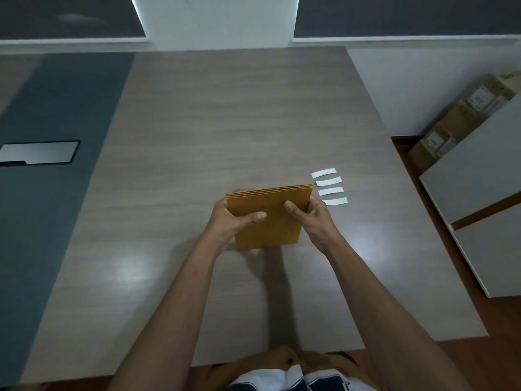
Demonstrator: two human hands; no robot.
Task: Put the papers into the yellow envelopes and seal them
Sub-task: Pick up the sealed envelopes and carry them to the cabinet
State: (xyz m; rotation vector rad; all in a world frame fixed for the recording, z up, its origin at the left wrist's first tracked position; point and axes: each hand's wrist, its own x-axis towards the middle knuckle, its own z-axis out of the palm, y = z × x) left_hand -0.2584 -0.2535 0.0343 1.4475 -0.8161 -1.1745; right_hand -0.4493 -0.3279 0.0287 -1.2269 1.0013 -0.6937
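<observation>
Above the desk centre, left hand and right hand each pinch the fanned stack of yellow envelopes, thumbs on its near face.

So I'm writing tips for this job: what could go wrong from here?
The stack of yellow envelopes is held upright by the left hand and right hand at its sides only, so one envelope could slip and fan out. The four white strips lie loose right beside the right hand; a sweep might scatter them.
</observation>
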